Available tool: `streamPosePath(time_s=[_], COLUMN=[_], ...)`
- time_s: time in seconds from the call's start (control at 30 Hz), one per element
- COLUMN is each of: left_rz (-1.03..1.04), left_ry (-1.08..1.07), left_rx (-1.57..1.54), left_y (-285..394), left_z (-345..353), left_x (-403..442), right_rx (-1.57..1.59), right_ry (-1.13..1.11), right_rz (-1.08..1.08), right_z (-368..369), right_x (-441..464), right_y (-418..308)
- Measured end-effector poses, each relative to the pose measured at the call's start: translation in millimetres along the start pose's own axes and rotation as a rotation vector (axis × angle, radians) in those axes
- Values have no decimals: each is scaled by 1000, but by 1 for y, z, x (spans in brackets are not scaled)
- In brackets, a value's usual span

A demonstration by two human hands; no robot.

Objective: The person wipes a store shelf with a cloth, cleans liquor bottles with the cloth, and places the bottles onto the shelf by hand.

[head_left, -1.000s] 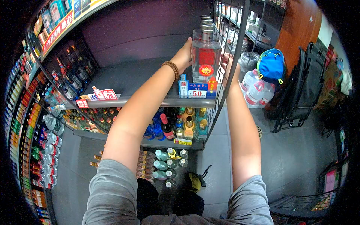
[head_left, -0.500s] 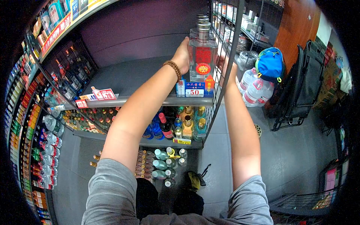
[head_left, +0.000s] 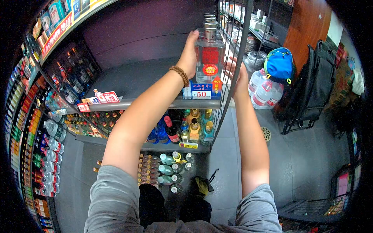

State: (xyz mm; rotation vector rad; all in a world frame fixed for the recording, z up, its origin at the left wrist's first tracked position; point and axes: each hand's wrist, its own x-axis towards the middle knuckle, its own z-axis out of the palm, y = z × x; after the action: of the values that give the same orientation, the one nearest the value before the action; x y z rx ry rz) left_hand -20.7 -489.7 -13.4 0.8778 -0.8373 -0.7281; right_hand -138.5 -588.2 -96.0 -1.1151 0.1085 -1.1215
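Clear square liquor bottles with silver caps and red labels stand in a row, one behind another, at the right end of the shelf. Flat along the row's left side lies my left hand, its fingers stretched out and partly hidden behind the front bottle. A bead bracelet circles that wrist. On the other side, by the black wire mesh side panel, my right hand has its fingers apart. Whether it touches the mesh I cannot tell. A blue price card reading 50 is on the shelf edge before the bottles.
Below, a lower shelf holds assorted bottles, and more bottles stand on the floor near my feet. Right of the mesh are large water bottles with a blue bag on top, and a folded black chair.
My left hand has shifted slightly up along the bottles. My right hand has turned beside the mesh, and its spread fingers show more. The bottles look unmoved.
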Motion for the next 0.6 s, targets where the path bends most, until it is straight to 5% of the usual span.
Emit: streamPosePath(time_s=[0.07, 0.6], left_rz=[192, 243], left_ry=[-19, 44], left_rx=[165, 392], left_y=[-19, -24], left_z=[-13, -3], left_x=[14, -6], right_rx=[-8, 53], right_ry=[-36, -62], right_rz=[31, 19], right_z=[-1, 7], right_x=[-5, -18], right_y=[-2, -2])
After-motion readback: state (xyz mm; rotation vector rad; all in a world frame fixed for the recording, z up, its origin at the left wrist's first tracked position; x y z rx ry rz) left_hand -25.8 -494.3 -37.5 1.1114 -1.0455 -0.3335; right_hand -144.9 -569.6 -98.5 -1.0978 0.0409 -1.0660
